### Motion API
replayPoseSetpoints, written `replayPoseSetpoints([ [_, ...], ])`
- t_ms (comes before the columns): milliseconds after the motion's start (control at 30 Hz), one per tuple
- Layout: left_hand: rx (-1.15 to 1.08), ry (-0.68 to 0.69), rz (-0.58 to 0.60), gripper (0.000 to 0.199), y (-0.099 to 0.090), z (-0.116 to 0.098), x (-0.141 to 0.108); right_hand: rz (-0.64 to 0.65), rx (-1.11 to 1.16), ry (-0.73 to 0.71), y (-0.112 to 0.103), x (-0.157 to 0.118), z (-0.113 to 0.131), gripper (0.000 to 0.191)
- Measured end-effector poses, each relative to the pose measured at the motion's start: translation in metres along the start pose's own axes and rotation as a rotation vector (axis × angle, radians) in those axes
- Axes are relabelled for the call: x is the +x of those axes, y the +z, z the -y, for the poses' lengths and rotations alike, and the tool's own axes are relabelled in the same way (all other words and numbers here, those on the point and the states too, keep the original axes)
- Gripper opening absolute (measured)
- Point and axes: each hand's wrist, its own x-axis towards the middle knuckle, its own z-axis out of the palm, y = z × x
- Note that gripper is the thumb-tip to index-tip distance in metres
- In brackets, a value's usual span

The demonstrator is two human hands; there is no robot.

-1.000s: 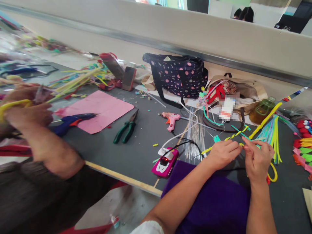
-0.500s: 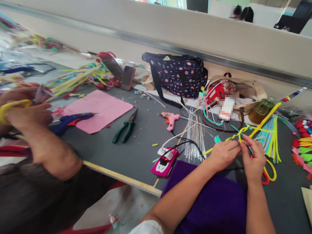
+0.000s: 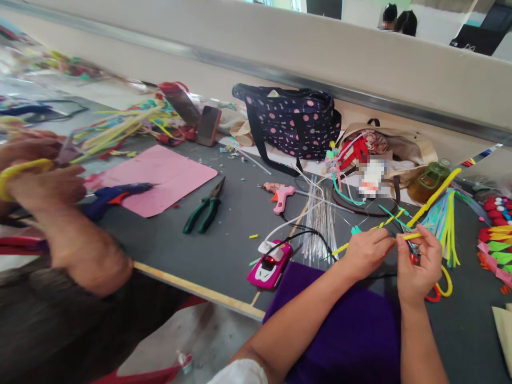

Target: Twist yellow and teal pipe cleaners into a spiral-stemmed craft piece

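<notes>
The yellow strip [image 3: 410,236] spans the gap between the hands, above the desk [image 3: 228,261]. The left hand [image 3: 368,253] has its fingers pinched closed at one end; the right hand [image 3: 419,262] nips it between thumb and forefinger. Neat work likely calls for a firm left anchor and light, even right-hand tension, clear of the scissors [image 3: 447,282].

Craft workshop by its looks; grey worktable [image 3: 228,256]; pink glue gun [image 3: 284,197]; green-handled pliers [image 3: 210,204]; coloured strips [image 3: 451,224]

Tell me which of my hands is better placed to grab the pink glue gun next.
Likely your left hand: it's nearer the pink glue gun, with your right hand farther off. Both hold yellow strip material, though.
</notes>
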Motion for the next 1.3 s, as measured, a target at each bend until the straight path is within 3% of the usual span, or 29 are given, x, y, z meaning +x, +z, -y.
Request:
replayPoseSetpoints([
  [233, -0.252, -0.248, -0.073, 0.019, -0.007, -0.001, 0.003, -0.071, 0.035, -0.227, 0.003, -0.007, 0.001, 0.032],
  [433, -0.479, -0.398, -0.238, 0.012, -0.009, 0.0, 0.006, -0.141, 0.091, -0.336, 0.003, -0.008, 0.013, 0.039],
  [800, -0.633, -0.53, -0.313, 0.012, -0.011, -0.001, 0.013, -0.292, 0.349, -0.028, 0.012, -0.005, 0.023, 0.037],
  [1133, -0.862, -0.714, -0.31, 0.018, -0.01, 0.003, 0.013, -0.314, 0.548, 0.224, 0.008, 0.006, 0.021, 0.038],
  [1300, -0.843, -0.68, -0.315, 0.016, -0.009, -0.005, 0.013, -0.313, 0.571, 0.329, 0.005, 0.009, 0.013, 0.039],
])
